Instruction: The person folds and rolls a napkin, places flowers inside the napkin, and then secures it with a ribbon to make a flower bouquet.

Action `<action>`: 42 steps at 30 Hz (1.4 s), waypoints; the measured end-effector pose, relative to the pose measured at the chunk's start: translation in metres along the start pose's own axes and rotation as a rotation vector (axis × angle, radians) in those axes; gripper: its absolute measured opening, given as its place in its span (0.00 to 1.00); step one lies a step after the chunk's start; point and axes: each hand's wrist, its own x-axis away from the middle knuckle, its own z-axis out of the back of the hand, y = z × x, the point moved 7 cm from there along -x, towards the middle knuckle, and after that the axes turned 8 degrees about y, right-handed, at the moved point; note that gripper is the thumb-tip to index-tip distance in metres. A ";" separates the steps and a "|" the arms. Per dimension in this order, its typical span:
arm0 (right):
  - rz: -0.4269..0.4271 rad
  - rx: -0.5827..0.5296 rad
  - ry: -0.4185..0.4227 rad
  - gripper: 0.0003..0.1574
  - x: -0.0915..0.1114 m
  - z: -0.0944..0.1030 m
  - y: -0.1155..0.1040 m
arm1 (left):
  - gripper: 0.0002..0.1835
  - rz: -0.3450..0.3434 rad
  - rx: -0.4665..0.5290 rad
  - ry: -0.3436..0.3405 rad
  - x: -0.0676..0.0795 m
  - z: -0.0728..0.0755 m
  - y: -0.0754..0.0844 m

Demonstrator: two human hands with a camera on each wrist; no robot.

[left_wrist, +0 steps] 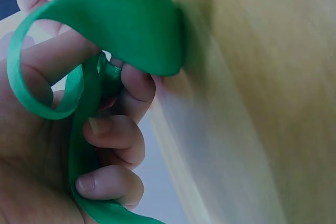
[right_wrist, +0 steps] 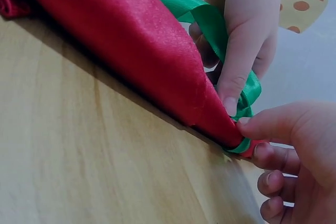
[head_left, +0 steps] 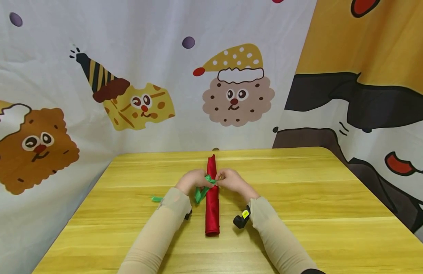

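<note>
A rolled-up red satin cloth (head_left: pixel 212 215) lies lengthwise on the table, pointing away from me. Green ribbon (head_left: pixel 199 195) passes round it in its upper part. My left hand (head_left: pixel 193 180) is on the roll's left side, its fingers curled round the ribbon, which loops over them in the left wrist view (left_wrist: pixel 131 30). From the right, my right hand (head_left: pixel 233 180) pinches the ribbon between thumb and index finger against the roll. In the right wrist view the left thumb presses by the ribbon's crossing (right_wrist: pixel 242 111); the exact knot is hidden.
The wooden table (head_left: pixel 300 198) spreads to both sides. A ribbon end (head_left: pixel 157 199) shows beyond the left sleeve. Black wrist cameras, such as the right one (head_left: pixel 241 219), hang close above the tabletop. A printed curtain (head_left: pixel 184 125) stands behind the table's far edge.
</note>
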 end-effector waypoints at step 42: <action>0.023 0.000 0.044 0.04 -0.002 0.006 0.001 | 0.12 -0.034 0.043 0.009 0.002 0.003 0.001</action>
